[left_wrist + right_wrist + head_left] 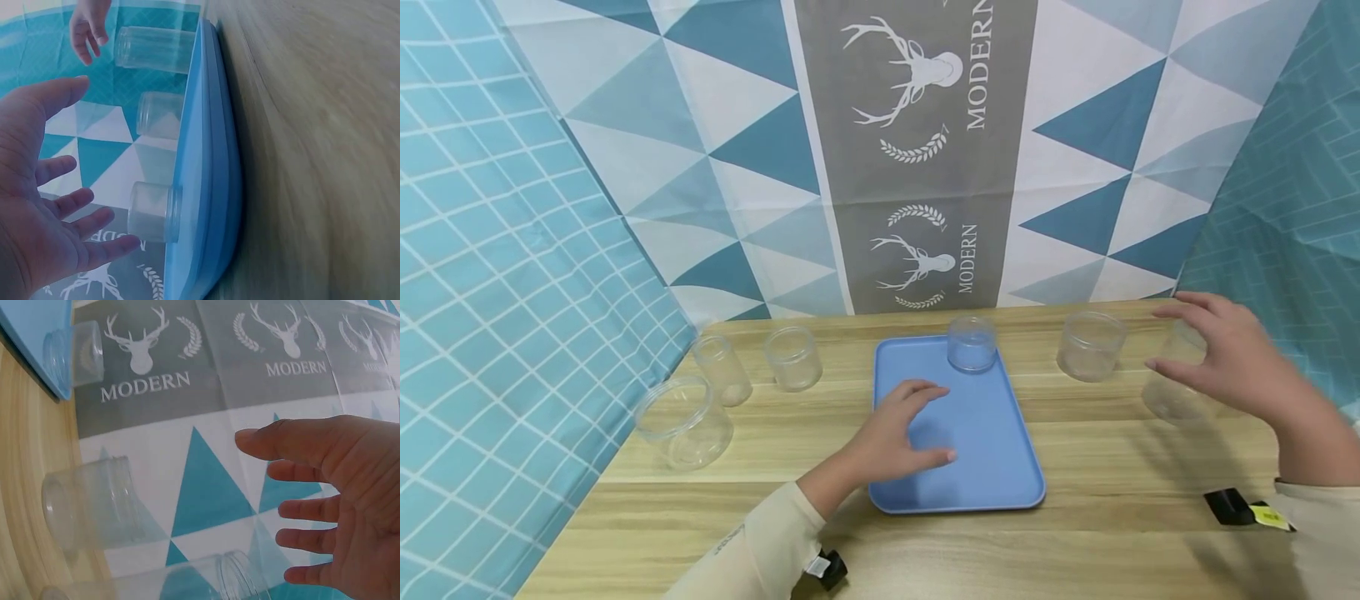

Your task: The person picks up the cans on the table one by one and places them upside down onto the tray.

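My left hand (889,440) hovers over the blue tray (977,467), fingers spread and relaxed, holding nothing. On the tray's far right corner stands a clear jar (972,346); in the left wrist view its threaded rim faces down on the tray. My right hand (1240,358) is raised at the right, thumb and fingers apart with nothing between them. It partly hides a tall clear jar (1172,398) in the head view; the right wrist view shows that jar's threaded neck (240,575) below the fingers. A shorter clear jar (1090,348) stands between the tray and the tall one.
Left of the tray stand a small clear jar (793,358), a narrow taller one (724,372) and a wide one (688,429). A patterned cloth (917,183) hangs behind the wooden table (1120,500), with blue cloths at both sides.
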{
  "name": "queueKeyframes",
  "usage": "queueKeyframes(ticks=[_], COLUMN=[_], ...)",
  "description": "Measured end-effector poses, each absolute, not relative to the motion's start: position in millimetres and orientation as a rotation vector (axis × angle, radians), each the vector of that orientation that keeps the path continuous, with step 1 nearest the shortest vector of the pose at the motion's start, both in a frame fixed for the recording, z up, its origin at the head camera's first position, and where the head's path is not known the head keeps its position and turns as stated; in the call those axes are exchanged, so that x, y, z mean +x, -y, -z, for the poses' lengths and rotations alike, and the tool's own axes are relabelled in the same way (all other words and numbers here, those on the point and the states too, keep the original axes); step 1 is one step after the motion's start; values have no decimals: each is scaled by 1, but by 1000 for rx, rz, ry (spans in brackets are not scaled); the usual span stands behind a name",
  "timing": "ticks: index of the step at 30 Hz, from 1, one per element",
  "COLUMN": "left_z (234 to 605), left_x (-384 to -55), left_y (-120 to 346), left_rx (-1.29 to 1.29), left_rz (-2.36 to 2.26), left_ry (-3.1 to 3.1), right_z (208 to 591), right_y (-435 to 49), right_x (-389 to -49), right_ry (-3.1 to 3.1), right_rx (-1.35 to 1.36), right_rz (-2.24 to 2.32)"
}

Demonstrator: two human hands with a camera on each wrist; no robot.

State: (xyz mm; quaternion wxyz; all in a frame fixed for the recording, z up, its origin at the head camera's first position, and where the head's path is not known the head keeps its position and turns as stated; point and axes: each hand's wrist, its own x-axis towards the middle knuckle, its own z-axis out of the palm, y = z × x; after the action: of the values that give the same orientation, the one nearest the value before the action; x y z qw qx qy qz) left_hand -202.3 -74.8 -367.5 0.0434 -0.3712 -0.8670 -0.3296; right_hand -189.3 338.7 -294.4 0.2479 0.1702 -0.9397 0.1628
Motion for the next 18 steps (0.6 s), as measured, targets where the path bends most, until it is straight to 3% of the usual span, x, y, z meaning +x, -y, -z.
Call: queueKeyframes(ticks=[18], left_z=[364], left_x=[-203], left_y=[60], left_rx=[-1112], left_rz=[1195], left_ry=[2751], right_z=[272], right_y=[-373], right_x=[-211], right_ry=[2924], right_rx=[304], right_rz=[-275])
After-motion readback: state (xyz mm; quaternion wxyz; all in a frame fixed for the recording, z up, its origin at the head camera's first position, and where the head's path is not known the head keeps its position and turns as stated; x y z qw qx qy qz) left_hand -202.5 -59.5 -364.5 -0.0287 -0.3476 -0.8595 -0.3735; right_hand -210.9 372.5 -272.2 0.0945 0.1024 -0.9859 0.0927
